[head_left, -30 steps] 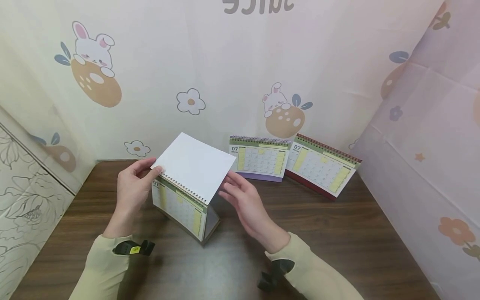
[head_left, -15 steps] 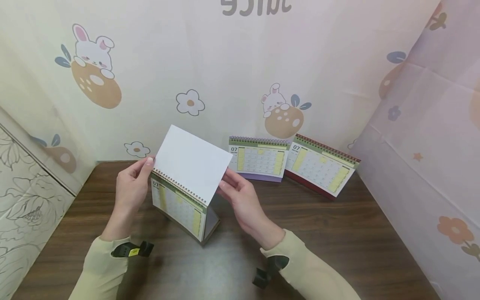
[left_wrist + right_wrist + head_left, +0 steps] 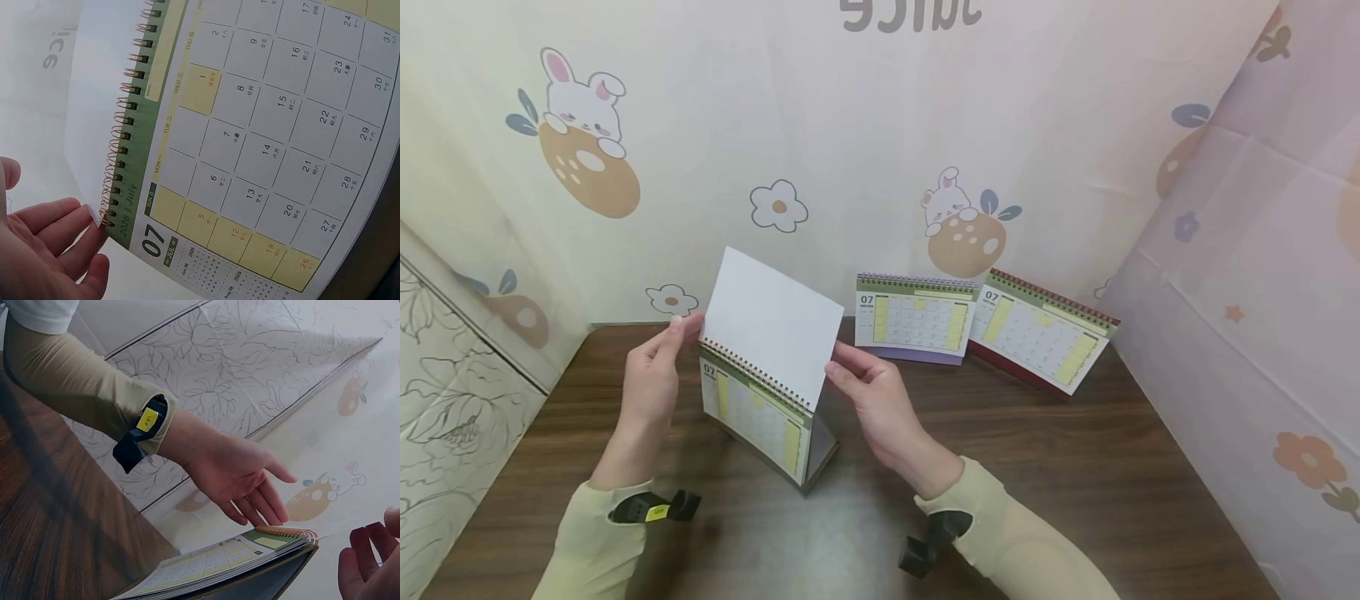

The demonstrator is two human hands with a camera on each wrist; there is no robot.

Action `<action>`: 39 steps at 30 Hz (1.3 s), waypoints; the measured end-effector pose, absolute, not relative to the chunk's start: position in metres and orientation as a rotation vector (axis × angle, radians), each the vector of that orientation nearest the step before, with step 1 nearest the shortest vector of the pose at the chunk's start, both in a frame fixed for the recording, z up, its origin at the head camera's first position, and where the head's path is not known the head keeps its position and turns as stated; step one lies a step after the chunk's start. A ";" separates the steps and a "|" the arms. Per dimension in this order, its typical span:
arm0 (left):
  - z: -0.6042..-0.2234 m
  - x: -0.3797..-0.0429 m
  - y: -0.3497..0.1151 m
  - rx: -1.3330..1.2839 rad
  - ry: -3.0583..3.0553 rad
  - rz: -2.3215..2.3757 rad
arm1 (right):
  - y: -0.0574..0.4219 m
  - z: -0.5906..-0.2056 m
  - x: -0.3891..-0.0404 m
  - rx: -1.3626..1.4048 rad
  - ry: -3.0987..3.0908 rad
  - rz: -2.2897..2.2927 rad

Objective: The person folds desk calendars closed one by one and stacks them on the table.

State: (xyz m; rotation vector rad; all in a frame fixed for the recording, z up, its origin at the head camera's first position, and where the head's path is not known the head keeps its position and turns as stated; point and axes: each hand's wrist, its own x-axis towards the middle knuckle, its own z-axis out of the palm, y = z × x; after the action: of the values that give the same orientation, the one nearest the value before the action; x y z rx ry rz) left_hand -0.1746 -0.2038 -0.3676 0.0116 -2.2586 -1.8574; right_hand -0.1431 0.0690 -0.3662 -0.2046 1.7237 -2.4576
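A desk calendar (image 3: 752, 417) with a July page and copper-coloured spiral rings stands on the table in the head view. A blank white page (image 3: 771, 321) rises from its rings, leaning back. At the page's right edge my right hand (image 3: 880, 400) pinches it, thumb in front and fingers behind. My left hand (image 3: 651, 383) is at the left end of the rings; in the left wrist view its fingers (image 3: 62, 228) touch the page's lower corner with the thumb apart. Both hands and the calendar's ringed edge also show in the right wrist view.
Behind and to the right stand a purple-based calendar (image 3: 917, 321) and a red-based calendar (image 3: 1045, 329), side by side and touching in this view. A printed curtain (image 3: 850, 125) hangs behind the brown wooden table (image 3: 1037, 483).
The blank page has swung from nearly flat to a steeper stand. My right hand has shifted slightly left along with it, and my left thumb has come off the page.
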 end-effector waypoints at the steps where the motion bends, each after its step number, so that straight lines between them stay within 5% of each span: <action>1: -0.368 -0.174 -0.204 0.003 -2.254 -1.868 | 0.069 -0.366 -0.143 -0.208 1.729 -2.447; 39: -0.389 -0.163 -0.227 -0.551 -1.827 -2.234 | 0.063 -0.370 -0.132 -0.767 2.034 -2.084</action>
State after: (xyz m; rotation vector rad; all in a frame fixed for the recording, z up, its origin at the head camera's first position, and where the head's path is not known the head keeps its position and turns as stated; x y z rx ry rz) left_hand -0.1630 -0.2268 -0.3888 -0.5506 -1.8275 -2.2335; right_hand -0.1317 0.0633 -0.3703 -0.7667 2.0343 -2.0840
